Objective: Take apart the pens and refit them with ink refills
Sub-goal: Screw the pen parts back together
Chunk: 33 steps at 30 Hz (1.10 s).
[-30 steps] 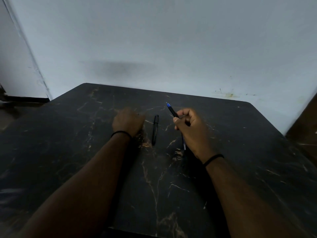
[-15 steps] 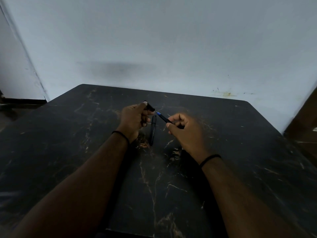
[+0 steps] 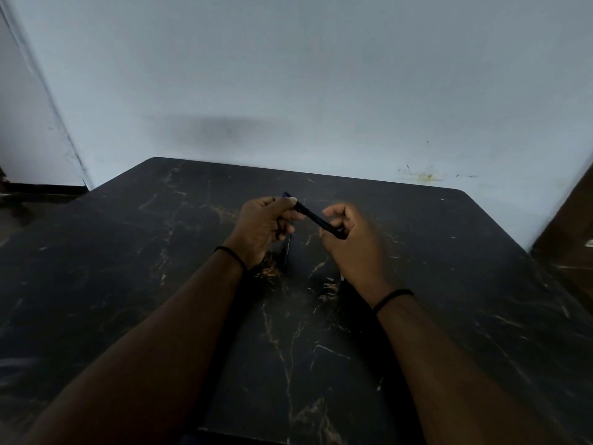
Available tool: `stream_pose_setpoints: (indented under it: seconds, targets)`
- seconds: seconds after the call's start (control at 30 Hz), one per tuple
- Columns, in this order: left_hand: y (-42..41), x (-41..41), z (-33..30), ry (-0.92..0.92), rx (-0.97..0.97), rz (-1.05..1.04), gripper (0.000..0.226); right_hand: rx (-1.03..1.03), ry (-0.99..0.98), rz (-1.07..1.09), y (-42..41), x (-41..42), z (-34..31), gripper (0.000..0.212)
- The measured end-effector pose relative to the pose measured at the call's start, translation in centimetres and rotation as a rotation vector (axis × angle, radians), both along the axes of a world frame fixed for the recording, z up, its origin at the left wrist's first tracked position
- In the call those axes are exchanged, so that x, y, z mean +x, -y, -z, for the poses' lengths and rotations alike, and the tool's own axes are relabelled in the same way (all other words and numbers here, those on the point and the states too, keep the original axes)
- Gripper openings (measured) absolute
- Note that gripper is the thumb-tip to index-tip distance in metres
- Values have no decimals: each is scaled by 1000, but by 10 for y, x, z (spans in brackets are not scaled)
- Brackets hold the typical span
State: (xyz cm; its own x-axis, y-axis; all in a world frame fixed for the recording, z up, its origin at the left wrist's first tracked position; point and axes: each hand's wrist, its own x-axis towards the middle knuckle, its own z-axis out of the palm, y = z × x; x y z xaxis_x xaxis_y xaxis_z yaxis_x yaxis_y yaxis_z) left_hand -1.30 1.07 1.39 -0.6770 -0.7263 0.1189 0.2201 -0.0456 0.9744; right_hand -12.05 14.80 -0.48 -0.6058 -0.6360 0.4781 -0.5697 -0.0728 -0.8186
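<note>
Both hands hold one black pen above the desk: left hand grip pinches its upper end, right hand grip curls round the lower. Second pen lies on the desk below. Risk: parts pulled apart w/ a jerk, small bits drop, lost vs. dark top.

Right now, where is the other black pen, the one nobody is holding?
In the head view the other black pen lies on the dark table, just right of the left hand and partly hidden under it.
</note>
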Motion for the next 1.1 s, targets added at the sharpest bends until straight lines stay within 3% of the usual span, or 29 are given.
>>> stream_pose_setpoints:
  seconds: [0.33, 0.5, 0.73, 0.93, 1.1]
  targets:
    - [1, -1, 3, 32, 18, 35, 14, 57, 0, 17, 0, 0, 2, 20]
    - [-1, 0, 1, 28, 21, 45, 14, 45, -33, 32, 0, 1, 1, 23]
    - [-8, 0, -3, -16, 47, 40, 22, 57, 84, 18, -3, 6, -3, 31]
    - [-6, 2, -3, -32, -6, 36, 25, 74, 164, -19, -6, 9, -8, 38]
    - [-7, 3, -2, 15, -123, -41, 23, 93, 158, -29, -8, 11, -9, 32]
